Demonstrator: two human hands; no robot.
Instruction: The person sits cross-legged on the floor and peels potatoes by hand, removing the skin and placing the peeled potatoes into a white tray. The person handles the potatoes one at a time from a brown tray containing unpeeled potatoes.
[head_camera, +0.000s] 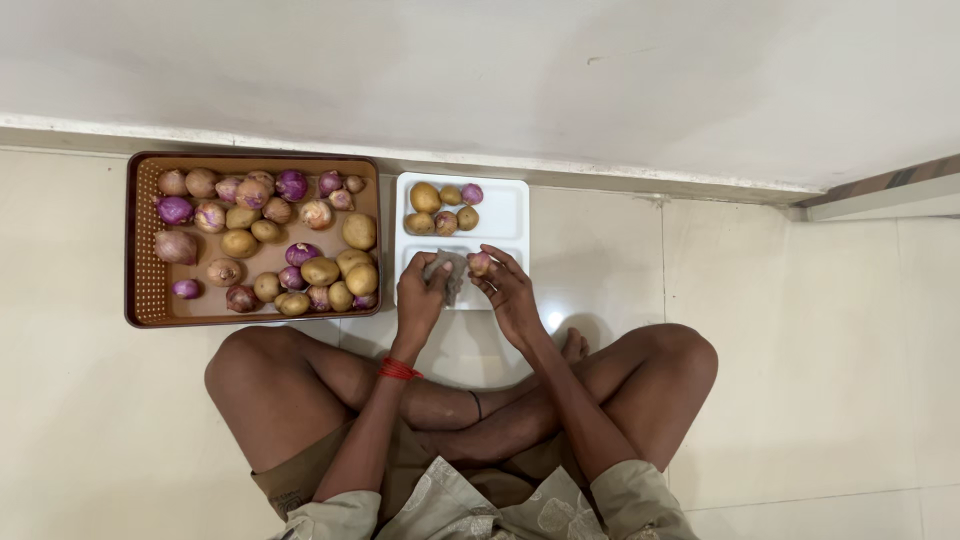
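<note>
The left hand (418, 292) grips a grey cloth (447, 272), fingers curled on it. The right hand (510, 293) pinches a small onion (480, 263) — over the white tray (506, 216), at 3 o'clock from the brown tray (146, 282).

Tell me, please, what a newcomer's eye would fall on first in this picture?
Probably the brown tray on the floor at left, heaped with potatoes and purple onions. Beside it a white divided tray holds a few more in its far compartment. Over its near compartment, the left hand holds a grey cloth and the right hand a small onion.
</note>
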